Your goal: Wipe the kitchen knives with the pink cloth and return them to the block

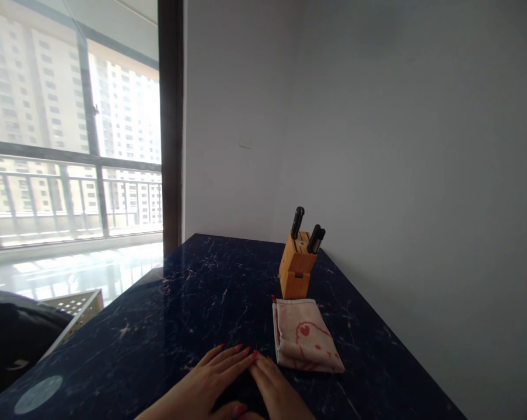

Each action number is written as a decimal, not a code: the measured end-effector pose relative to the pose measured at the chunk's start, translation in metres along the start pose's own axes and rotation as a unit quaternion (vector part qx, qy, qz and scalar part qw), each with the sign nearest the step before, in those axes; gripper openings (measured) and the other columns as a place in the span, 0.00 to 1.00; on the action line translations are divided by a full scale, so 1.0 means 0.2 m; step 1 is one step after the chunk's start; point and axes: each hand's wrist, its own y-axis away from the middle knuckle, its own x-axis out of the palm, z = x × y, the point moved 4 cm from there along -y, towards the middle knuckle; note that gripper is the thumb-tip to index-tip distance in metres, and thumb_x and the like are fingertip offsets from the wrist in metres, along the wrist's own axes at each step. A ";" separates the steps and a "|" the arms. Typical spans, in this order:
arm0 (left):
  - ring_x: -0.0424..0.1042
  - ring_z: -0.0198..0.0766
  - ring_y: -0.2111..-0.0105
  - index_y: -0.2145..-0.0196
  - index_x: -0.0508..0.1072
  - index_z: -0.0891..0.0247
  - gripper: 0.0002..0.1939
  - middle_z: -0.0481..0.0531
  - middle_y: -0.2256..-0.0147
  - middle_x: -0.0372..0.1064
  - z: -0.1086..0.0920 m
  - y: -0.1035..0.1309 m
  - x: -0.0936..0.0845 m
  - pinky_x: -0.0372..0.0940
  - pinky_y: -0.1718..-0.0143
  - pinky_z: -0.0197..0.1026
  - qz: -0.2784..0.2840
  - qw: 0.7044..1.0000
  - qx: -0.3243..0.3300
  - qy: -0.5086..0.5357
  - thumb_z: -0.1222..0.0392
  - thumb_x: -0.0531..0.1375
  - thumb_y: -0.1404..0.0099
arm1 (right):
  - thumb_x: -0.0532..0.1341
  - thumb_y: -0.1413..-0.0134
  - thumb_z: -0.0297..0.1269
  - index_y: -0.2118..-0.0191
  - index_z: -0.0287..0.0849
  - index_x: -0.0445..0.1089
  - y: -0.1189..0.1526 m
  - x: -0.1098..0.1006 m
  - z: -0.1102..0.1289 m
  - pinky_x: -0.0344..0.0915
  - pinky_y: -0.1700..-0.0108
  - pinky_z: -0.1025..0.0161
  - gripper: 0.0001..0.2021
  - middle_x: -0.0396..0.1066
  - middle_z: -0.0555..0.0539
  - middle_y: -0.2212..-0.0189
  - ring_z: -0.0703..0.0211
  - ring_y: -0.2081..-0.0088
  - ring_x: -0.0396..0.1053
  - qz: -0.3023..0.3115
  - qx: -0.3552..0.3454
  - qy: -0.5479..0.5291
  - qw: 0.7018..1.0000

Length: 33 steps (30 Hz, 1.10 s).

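My left hand [213,376] lies flat on the dark blue marbled table [210,286], fingers stretched out and holding nothing. Beside it my right hand [274,385] also rests flat, its fingertips meeting those of the left. Just beyond the right hand is a folded pink towel [304,335] with a red drawn pattern. Behind the towel stands a wooden knife block [296,274]. Several black-handled knives sit in its slots, one black handle [297,223] rising at the left and others at the right.
A plain wall [398,175] runs along the table's right side. At the left are a large window [127,128] with a railing, a perforated light-coloured chair or basket edge [81,309] and a dark item [18,332]. A pale round spot [38,394] marks the table's near left corner.
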 end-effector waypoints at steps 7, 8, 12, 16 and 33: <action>0.47 0.44 0.40 0.40 0.39 0.43 0.31 0.44 0.39 0.44 0.00 -0.01 0.01 0.42 0.42 0.58 -0.004 1.000 -0.004 -0.016 0.51 0.51 0.36 | 0.55 0.50 0.54 0.41 0.38 0.52 -0.01 0.02 -0.01 0.50 0.43 0.51 0.35 0.53 0.39 0.43 0.46 0.42 0.50 -0.052 -0.037 0.031 0.997; 0.47 0.43 0.41 0.40 0.39 0.43 0.31 0.44 0.39 0.43 0.00 -0.01 0.01 0.43 0.42 0.58 -0.008 1.000 -0.005 -0.019 0.51 0.50 0.36 | 0.55 0.50 0.55 0.41 0.38 0.52 -0.01 0.03 -0.01 0.51 0.43 0.51 0.35 0.53 0.39 0.43 0.46 0.42 0.50 -0.059 -0.038 0.033 0.997; 0.47 0.43 0.41 0.40 0.39 0.42 0.30 0.43 0.39 0.42 0.01 -0.01 0.01 0.43 0.42 0.57 -0.013 1.000 -0.010 -0.021 0.52 0.50 0.36 | 0.54 0.51 0.56 0.42 0.38 0.53 -0.01 0.01 0.00 0.52 0.44 0.51 0.35 0.54 0.40 0.43 0.46 0.42 0.51 -0.070 -0.030 0.020 0.997; 0.47 0.43 0.41 0.41 0.39 0.40 0.31 0.42 0.39 0.42 0.02 -0.01 0.03 0.44 0.42 0.57 -0.015 1.000 -0.012 -0.024 0.53 0.51 0.36 | 0.54 0.52 0.58 0.42 0.36 0.55 0.00 0.00 0.01 0.52 0.44 0.50 0.36 0.53 0.38 0.43 0.45 0.42 0.50 -0.061 -0.015 0.002 0.998; 0.58 0.43 0.45 0.41 0.47 0.46 0.26 0.45 0.43 0.56 0.10 -0.03 0.05 0.55 0.46 0.50 -0.093 0.995 -0.009 -0.044 0.48 0.49 0.36 | 0.50 0.44 0.33 0.58 0.45 0.62 -0.01 -0.39 0.20 0.62 0.54 0.61 0.09 0.66 0.46 0.60 0.59 0.56 0.65 -0.281 -0.048 -0.102 0.953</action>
